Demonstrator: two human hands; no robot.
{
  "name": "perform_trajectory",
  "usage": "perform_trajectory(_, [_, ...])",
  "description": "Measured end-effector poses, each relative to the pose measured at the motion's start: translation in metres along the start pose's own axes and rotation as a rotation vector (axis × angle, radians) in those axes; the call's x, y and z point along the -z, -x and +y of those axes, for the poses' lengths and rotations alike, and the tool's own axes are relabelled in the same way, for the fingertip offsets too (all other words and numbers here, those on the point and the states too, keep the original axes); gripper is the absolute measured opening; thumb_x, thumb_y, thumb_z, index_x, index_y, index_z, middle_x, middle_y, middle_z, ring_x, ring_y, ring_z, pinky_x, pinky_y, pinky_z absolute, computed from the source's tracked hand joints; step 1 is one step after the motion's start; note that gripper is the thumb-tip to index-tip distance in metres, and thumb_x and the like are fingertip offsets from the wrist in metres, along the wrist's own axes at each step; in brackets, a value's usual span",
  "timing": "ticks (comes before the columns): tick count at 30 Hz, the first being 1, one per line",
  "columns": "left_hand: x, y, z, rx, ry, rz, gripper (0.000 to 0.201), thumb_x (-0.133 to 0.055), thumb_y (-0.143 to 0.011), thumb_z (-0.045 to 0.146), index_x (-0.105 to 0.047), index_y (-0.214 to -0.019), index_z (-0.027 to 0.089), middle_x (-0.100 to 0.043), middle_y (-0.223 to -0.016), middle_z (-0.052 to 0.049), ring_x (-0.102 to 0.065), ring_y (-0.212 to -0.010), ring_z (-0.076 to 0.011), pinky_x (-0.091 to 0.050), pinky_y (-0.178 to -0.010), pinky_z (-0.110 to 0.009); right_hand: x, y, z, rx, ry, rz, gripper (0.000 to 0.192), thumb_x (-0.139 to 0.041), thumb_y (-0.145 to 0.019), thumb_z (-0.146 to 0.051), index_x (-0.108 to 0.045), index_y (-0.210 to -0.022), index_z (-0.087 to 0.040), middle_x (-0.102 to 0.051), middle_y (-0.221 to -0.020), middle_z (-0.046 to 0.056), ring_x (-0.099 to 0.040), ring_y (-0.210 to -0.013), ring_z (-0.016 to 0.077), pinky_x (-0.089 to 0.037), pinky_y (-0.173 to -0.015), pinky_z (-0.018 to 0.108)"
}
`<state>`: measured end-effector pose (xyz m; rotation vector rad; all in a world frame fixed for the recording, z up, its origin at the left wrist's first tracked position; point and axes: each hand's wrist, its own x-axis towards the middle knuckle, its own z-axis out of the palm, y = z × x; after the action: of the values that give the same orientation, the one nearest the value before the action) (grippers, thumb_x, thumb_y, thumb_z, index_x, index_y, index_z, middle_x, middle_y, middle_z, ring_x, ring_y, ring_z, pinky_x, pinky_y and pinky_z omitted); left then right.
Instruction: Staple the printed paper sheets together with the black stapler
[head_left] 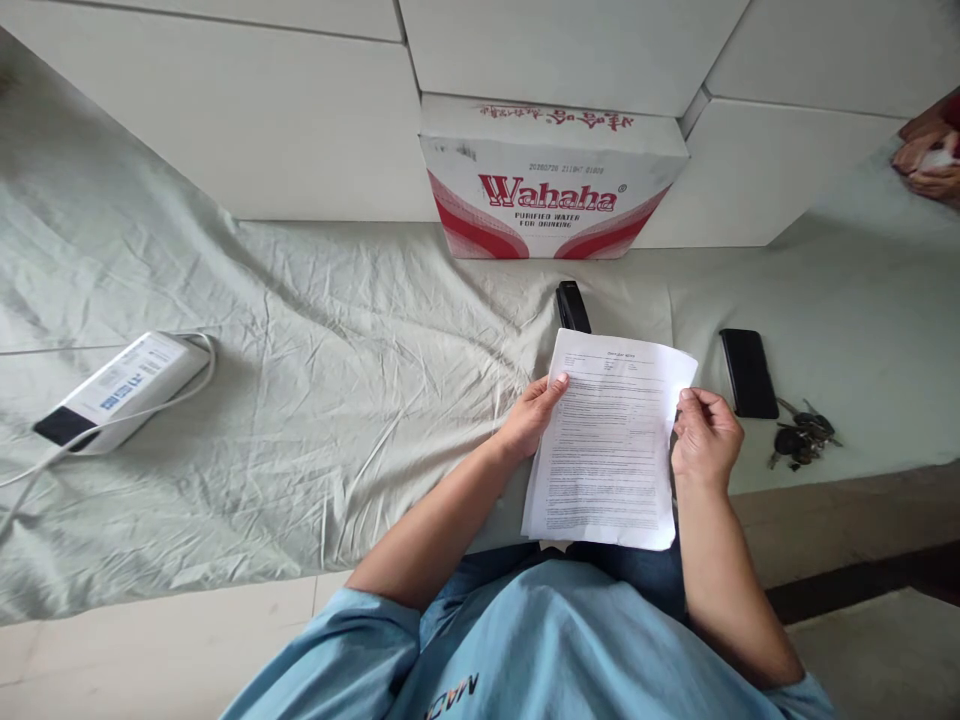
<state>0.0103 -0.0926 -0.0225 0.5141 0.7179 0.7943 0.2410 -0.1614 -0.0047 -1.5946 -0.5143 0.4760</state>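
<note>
A small stack of printed sheets of paper (611,450) is held up in front of my body, its text facing me. My left hand (532,415) grips the left edge, thumb on top and the other fingers hidden behind. On the opposite side, my right hand (705,430) pinches the upper right edge between thumb and curled fingers. Just beyond the top of the sheets lies a black stapler (573,306), partly covered by them. To the right of my right hand a black phone (749,373) rests on the cloth, with a bunch of keys (805,437) beside it.
A Wahaha water carton (555,190) stands at the back against white panels (322,120). Wrinkled pale green cloth (300,430) covers the surface. At the left lies a white box-shaped device (127,390) with a cable. Another person's hand (930,165) shows at the far right.
</note>
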Motion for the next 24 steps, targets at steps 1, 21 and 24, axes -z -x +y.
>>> perform_trajectory(1, [0.0, 0.0, 0.0, 0.005, 0.015, 0.004, 0.066, -0.095, -0.071, 0.074, -0.083, -0.1, 0.017, -0.086, -0.101, -0.01, -0.082, -0.102, -0.0325, -0.063, -0.099, -0.045, 0.0, 0.0, 0.002, 0.004, 0.007, -0.005, 0.038, -0.093, -0.072, -0.049, -0.074, -0.087, -0.019, -0.059, -0.068, -0.005, -0.041, -0.057, 0.008, -0.029, -0.053, 0.025])
perform_trajectory(21, [0.009, 0.0, 0.015, 0.03, 0.051, 0.003, 0.059, -0.101, -0.069, 0.061, -0.081, -0.1, 0.015, -0.086, -0.1, -0.014, -0.08, -0.119, -0.0411, -0.062, -0.109, -0.054, 0.017, 0.025, -0.015, -0.392, 0.062, -0.511, 0.06, -0.103, -0.063, -0.064, -0.089, -0.102, -0.02, -0.088, -0.093, 0.01, -0.084, -0.099, 0.0348, -0.066, -0.098, 0.051])
perform_trajectory(24, [0.01, -0.002, 0.017, 0.038, 0.01, 0.067, 0.056, -0.103, -0.065, 0.059, -0.079, -0.093, 0.016, -0.085, -0.094, -0.012, -0.082, -0.11, -0.0389, -0.065, -0.103, -0.054, 0.027, 0.022, -0.015, -0.421, 0.087, -0.544, 0.056, -0.102, -0.066, -0.061, -0.089, -0.101, -0.019, -0.088, -0.093, 0.01, -0.084, -0.093, 0.0316, -0.067, -0.092, 0.047])
